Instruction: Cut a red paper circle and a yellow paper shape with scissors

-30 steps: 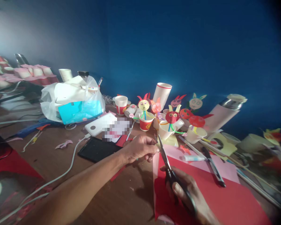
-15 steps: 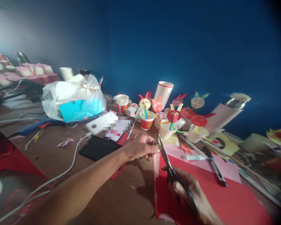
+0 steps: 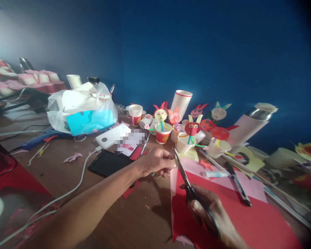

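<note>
My left hand (image 3: 159, 162) pinches a small pale yellow piece (image 3: 175, 161), mostly hidden by the fingertips, at the middle of the view. Black-handled scissors (image 3: 184, 174) are in my right hand (image 3: 209, 211), their blades pointing up and left beside that piece. The blades look nearly closed, with the tips near my left fingertips. Under the scissors lies a red sheet (image 3: 238, 211) on top of a pink sheet (image 3: 256, 186). Just behind my hands stand paper cups with round paper faces, such as a dark red one (image 3: 192, 129) and a yellow one (image 3: 160, 114).
A black phone (image 3: 110, 162), a white power bank (image 3: 112, 136) with a cable, and a plastic bag (image 3: 55, 110) are on the left. A cutter knife (image 3: 238, 185), a glue tube (image 3: 217, 174) and a leaning pink flask (image 3: 238, 133) are on the right.
The scissor blades have drawn closer together beside the piece in my left hand. Both hands have otherwise barely moved.
</note>
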Demonstrator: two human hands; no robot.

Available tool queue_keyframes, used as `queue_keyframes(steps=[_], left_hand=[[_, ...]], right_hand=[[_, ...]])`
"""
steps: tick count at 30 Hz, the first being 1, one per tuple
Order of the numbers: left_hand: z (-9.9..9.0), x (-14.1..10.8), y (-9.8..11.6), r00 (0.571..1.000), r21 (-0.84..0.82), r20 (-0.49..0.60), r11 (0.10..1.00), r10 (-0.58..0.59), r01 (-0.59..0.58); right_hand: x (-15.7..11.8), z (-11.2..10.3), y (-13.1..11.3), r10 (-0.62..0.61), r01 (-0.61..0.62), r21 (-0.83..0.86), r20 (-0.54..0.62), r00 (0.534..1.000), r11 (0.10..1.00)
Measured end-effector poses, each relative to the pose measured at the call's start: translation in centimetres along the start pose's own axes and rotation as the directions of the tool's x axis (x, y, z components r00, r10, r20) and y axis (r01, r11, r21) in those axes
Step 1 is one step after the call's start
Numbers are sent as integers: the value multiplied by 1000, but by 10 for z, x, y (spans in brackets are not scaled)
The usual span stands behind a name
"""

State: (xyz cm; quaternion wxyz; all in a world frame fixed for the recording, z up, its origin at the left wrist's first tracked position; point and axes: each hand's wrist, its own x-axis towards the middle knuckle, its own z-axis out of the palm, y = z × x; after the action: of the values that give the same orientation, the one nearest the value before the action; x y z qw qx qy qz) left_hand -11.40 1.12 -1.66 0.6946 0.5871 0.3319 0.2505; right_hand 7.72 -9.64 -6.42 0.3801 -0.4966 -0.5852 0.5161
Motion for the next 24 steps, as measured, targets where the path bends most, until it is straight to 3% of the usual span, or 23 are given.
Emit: queue_keyframes(steps=[8, 14, 24], left_hand=[[1, 2, -1, 999, -98, -51, 995, -21, 16], [1, 2, -5, 1000, -85, 18, 996, 22, -20], [4, 1, -1, 998, -119, -58, 993, -5, -2]], right_hand=[[0, 1, -4, 56, -55, 14, -25, 998, 998], [3, 0, -1, 13, -13, 13, -11, 1000, 1000], [-2, 8, -8, -15, 18, 35, -81, 997, 999]])
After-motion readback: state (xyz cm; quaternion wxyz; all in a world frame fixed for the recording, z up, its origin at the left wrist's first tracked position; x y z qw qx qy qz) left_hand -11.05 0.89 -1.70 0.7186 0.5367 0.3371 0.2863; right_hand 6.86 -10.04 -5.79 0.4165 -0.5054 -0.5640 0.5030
